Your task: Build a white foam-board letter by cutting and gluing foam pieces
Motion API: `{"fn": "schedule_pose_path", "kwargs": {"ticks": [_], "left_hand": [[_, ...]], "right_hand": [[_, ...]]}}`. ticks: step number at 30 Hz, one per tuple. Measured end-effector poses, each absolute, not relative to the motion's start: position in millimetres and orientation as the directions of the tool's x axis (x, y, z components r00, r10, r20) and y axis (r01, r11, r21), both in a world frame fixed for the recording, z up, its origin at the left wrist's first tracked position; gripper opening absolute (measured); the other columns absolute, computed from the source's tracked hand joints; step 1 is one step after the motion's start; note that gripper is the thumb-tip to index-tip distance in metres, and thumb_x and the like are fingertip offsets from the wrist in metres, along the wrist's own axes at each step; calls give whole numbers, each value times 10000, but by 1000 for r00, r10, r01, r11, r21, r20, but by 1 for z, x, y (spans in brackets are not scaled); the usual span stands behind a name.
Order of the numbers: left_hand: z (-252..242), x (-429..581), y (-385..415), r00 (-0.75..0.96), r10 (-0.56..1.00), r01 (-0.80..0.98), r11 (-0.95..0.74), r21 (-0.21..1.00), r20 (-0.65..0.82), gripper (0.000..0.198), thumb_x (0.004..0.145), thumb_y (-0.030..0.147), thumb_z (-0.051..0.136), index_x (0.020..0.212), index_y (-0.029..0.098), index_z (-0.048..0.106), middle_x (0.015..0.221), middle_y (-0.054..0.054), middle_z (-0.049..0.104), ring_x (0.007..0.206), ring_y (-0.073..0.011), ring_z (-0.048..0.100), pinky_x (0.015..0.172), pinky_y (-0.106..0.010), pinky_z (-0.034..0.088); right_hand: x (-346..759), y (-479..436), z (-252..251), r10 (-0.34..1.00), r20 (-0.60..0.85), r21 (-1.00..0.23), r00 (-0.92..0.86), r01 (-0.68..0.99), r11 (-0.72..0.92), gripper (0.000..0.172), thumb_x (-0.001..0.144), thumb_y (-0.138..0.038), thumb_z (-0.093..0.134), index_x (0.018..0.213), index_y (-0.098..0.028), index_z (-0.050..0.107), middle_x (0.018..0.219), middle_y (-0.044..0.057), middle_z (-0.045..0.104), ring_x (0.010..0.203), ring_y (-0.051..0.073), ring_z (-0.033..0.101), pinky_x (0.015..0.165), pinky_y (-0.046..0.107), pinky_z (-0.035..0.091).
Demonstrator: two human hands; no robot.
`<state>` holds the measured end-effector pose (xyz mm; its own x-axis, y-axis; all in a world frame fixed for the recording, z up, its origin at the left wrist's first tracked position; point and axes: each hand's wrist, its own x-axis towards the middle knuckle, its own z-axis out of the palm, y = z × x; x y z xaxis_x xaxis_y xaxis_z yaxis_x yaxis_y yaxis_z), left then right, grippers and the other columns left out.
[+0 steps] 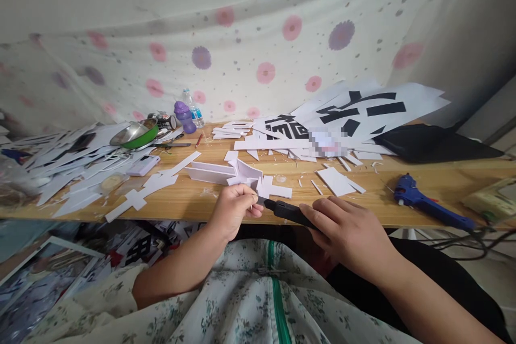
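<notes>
My right hand (342, 231) is wrapped round a black-handled tool (292, 213) that looks like a utility knife, its narrow end pointing left. At that end, my left hand (237, 207) is closed in a pinch; what is between the fingertips is hidden or too small to name. Just beyond my left hand stands a white foam-board piece with upright walls (213, 173). Flat white cut pieces (274, 188) lie against its right side. To the left rests a long white cross-shaped cutout (149, 188) on the wooden table (193, 199).
A blue glue gun (431, 207) with cables lies at right. Sheets with black characters (358, 110) are piled at the back. Left of centre are a green pan (139, 137), a purple bottle (184, 117), a clear bottle (193, 107) and heaped white scraps (72, 164).
</notes>
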<state>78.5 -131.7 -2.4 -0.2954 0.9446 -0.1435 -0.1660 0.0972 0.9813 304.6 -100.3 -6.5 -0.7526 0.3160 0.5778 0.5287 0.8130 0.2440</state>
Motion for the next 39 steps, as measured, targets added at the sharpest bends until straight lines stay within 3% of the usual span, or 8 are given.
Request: {"fn": "schedule_pose_path", "kwargs": {"ticks": [20, 28, 39], "left_hand": [[-10, 78, -129, -335, 928, -135, 126, 983, -165, 143, 507, 257, 626, 492, 146, 537, 439, 1, 575, 456, -139, 612, 442, -200, 475], [-10, 75, -128, -326, 923, -132, 168, 977, -203, 109, 501, 242, 591, 518, 139, 560, 476, -43, 640, 405, -116, 576, 460, -215, 486], [-10, 74, -129, -295, 932, -145, 174, 974, -211, 125, 510, 237, 625, 549, 131, 572, 507, -54, 657, 427, -121, 593, 472, -215, 496]], "right_hand": [[302, -102, -8, 326, 562, 248, -760, 531, 810, 202, 873, -147, 502, 1027, -157, 632, 763, 34, 613, 688, 172, 541, 603, 287, 376], [298, -103, -6, 300, 556, 307, -775, 527, 793, 196, 853, -131, 525, 1016, -151, 634, 756, 28, 609, 688, 189, 527, 614, 312, 368], [302, -104, -8, 324, 561, 276, -761, 542, 794, 212, 874, -146, 486, 1026, -160, 632, 771, 37, 621, 682, 178, 522, 593, 292, 354]]}}
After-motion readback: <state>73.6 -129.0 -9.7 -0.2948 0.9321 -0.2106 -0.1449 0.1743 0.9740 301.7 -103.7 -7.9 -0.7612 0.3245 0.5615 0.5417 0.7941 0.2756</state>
